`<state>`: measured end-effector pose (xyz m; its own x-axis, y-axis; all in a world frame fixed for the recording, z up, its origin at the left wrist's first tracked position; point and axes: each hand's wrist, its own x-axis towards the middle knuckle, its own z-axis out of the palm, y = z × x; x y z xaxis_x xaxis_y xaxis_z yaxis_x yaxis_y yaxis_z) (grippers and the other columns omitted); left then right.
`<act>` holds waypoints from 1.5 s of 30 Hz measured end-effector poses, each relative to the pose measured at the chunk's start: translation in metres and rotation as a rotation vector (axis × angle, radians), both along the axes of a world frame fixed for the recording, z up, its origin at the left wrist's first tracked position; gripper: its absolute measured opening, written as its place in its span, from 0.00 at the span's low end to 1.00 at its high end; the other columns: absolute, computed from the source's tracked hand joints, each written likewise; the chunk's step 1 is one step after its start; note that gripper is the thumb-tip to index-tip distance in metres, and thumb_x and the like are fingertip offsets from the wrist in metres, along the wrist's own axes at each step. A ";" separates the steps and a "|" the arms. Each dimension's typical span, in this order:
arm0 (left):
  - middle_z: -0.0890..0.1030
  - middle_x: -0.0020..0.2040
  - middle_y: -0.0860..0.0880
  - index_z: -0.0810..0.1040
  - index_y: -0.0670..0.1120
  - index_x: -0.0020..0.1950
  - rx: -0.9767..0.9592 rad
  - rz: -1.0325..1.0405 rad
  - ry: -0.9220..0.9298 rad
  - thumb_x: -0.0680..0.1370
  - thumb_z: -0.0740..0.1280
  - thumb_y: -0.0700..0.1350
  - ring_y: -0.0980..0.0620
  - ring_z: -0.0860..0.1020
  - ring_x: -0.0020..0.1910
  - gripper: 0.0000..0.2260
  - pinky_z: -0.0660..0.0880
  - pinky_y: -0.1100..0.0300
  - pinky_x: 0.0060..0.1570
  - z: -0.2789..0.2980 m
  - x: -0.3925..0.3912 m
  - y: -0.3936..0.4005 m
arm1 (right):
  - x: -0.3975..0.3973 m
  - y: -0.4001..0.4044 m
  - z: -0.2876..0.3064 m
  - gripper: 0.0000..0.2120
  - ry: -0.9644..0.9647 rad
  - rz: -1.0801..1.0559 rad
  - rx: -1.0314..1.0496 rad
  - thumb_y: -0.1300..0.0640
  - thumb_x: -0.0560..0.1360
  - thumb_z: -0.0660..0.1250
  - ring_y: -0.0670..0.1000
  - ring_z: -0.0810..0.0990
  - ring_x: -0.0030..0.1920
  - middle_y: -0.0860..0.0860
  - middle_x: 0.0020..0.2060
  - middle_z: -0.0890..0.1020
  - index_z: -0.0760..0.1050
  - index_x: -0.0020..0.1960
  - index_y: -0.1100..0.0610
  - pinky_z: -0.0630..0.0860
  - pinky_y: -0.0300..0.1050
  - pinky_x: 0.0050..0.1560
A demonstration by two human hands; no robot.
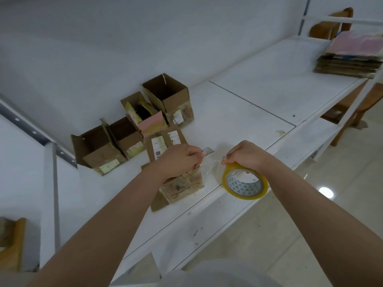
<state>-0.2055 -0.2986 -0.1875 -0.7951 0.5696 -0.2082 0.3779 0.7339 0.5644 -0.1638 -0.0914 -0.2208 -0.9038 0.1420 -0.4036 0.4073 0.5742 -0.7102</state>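
A small cardboard box (182, 186) with shipping labels stands near the front of the white shelf (238, 121). My left hand (178, 160) sits over its top and grips a small cutter whose metal blade (207, 151) sticks out to the right. My right hand (246, 154) holds a yellow roll of clear tape (244, 183) at the top of the roll. A stretch of clear tape (211, 165) runs from the roll to the box, between both hands.
Several open cardboard boxes (165, 100) stand against the back wall, left of the hands. A stack of flattened cardboard (348, 56) lies at the shelf's far right. A lower shelf (306, 139) and tiled floor (331, 224) lie to the right. Wooden furniture (12, 243) shows at bottom left.
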 end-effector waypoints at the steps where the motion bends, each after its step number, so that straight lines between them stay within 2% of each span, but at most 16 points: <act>1: 0.74 0.25 0.54 0.74 0.47 0.35 -0.008 -0.001 0.018 0.82 0.57 0.55 0.59 0.71 0.23 0.20 0.72 0.57 0.37 0.001 0.002 0.001 | 0.000 0.001 0.000 0.07 -0.004 -0.001 0.003 0.47 0.68 0.74 0.54 0.83 0.43 0.51 0.39 0.85 0.85 0.42 0.50 0.78 0.55 0.57; 4: 0.74 0.27 0.53 0.75 0.44 0.38 -0.042 -0.005 0.078 0.83 0.56 0.56 0.61 0.70 0.23 0.21 0.74 0.52 0.42 0.003 0.006 0.005 | 0.003 0.000 -0.003 0.11 -0.028 -0.013 0.039 0.46 0.68 0.74 0.55 0.83 0.44 0.52 0.41 0.85 0.84 0.45 0.52 0.77 0.56 0.57; 8: 0.73 0.29 0.52 0.74 0.43 0.38 -0.060 -0.012 0.101 0.83 0.56 0.56 0.55 0.71 0.29 0.21 0.75 0.48 0.46 0.005 0.009 0.009 | 0.006 -0.002 -0.006 0.13 -0.054 -0.050 0.042 0.47 0.69 0.74 0.56 0.82 0.46 0.53 0.43 0.84 0.83 0.49 0.52 0.78 0.57 0.57; 12: 0.74 0.31 0.50 0.74 0.42 0.39 -0.085 -0.041 0.097 0.83 0.56 0.53 0.52 0.73 0.34 0.20 0.74 0.47 0.47 0.009 0.013 0.010 | 0.008 0.001 -0.004 0.10 -0.007 -0.059 0.065 0.46 0.70 0.72 0.54 0.82 0.47 0.50 0.42 0.84 0.84 0.46 0.50 0.77 0.55 0.57; 16: 0.73 0.32 0.51 0.70 0.48 0.36 -0.221 -0.106 0.115 0.83 0.56 0.54 0.51 0.74 0.36 0.19 0.70 0.54 0.40 0.017 0.015 0.012 | 0.011 0.004 0.002 0.05 0.117 -0.043 0.148 0.43 0.72 0.69 0.48 0.79 0.50 0.37 0.39 0.80 0.83 0.44 0.39 0.70 0.44 0.49; 20: 0.71 0.33 0.51 0.67 0.49 0.35 -0.435 -0.184 0.229 0.83 0.52 0.55 0.53 0.71 0.34 0.19 0.63 0.58 0.32 0.021 0.014 0.029 | 0.016 0.008 0.011 0.06 0.200 -0.040 0.252 0.42 0.74 0.66 0.47 0.78 0.49 0.38 0.43 0.81 0.83 0.46 0.38 0.70 0.44 0.48; 25: 0.71 0.35 0.52 0.65 0.53 0.34 -0.552 -0.167 0.315 0.84 0.51 0.55 0.51 0.72 0.39 0.19 0.64 0.58 0.34 0.016 0.015 0.046 | 0.021 0.012 0.013 0.07 0.251 -0.042 0.286 0.42 0.74 0.65 0.47 0.78 0.45 0.38 0.39 0.81 0.83 0.44 0.37 0.68 0.43 0.43; 28: 0.74 0.35 0.51 0.68 0.51 0.35 -0.433 -0.142 0.234 0.83 0.52 0.56 0.51 0.74 0.38 0.20 0.67 0.57 0.35 0.014 0.012 0.040 | 0.023 0.023 0.009 0.07 0.218 -0.093 0.257 0.43 0.74 0.66 0.48 0.78 0.45 0.36 0.35 0.78 0.83 0.43 0.38 0.68 0.43 0.44; 31: 0.77 0.34 0.48 0.74 0.44 0.39 -0.103 0.036 0.054 0.81 0.58 0.59 0.50 0.76 0.35 0.20 0.72 0.53 0.40 0.010 0.009 0.019 | 0.027 0.039 0.002 0.07 0.140 -0.128 0.248 0.44 0.74 0.66 0.50 0.79 0.43 0.39 0.36 0.80 0.83 0.44 0.40 0.71 0.43 0.46; 32: 0.78 0.36 0.47 0.76 0.43 0.42 -0.037 0.095 0.054 0.80 0.61 0.58 0.49 0.77 0.37 0.19 0.74 0.52 0.42 0.006 0.009 0.014 | 0.029 0.042 -0.001 0.07 0.118 -0.137 0.245 0.44 0.74 0.66 0.51 0.80 0.43 0.41 0.36 0.80 0.83 0.46 0.41 0.72 0.44 0.47; 34: 0.78 0.38 0.47 0.77 0.43 0.44 -0.032 0.160 0.143 0.79 0.65 0.54 0.48 0.78 0.41 0.14 0.74 0.53 0.45 -0.002 0.009 0.008 | 0.029 0.044 -0.004 0.08 0.098 -0.149 0.251 0.43 0.75 0.66 0.52 0.81 0.45 0.43 0.40 0.82 0.83 0.48 0.41 0.74 0.45 0.48; 37: 0.77 0.37 0.51 0.72 0.49 0.40 -0.052 0.270 0.223 0.76 0.68 0.49 0.50 0.77 0.40 0.08 0.73 0.56 0.40 -0.008 0.010 0.011 | 0.024 0.039 -0.006 0.08 0.094 -0.152 0.244 0.43 0.75 0.66 0.51 0.81 0.43 0.44 0.41 0.83 0.83 0.48 0.42 0.75 0.46 0.49; 41: 0.74 0.39 0.51 0.72 0.47 0.45 -0.241 0.317 0.210 0.73 0.68 0.47 0.50 0.76 0.41 0.07 0.69 0.58 0.36 -0.003 0.008 0.023 | 0.018 0.028 -0.002 0.09 0.133 -0.158 0.216 0.42 0.74 0.65 0.52 0.81 0.44 0.43 0.43 0.82 0.83 0.47 0.41 0.74 0.46 0.48; 45: 0.71 0.38 0.51 0.73 0.43 0.58 -0.496 0.252 0.251 0.73 0.68 0.47 0.48 0.75 0.43 0.16 0.69 0.59 0.34 0.005 0.007 0.039 | 0.013 0.019 0.004 0.09 0.201 -0.156 0.168 0.42 0.75 0.65 0.50 0.79 0.49 0.41 0.45 0.82 0.83 0.46 0.41 0.71 0.46 0.49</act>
<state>-0.1989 -0.2596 -0.1824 -0.9521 0.2404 -0.1892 0.2353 0.9707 0.0490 -0.1511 -0.0719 -0.2164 -0.9252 0.3350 -0.1781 0.3609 0.6323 -0.6856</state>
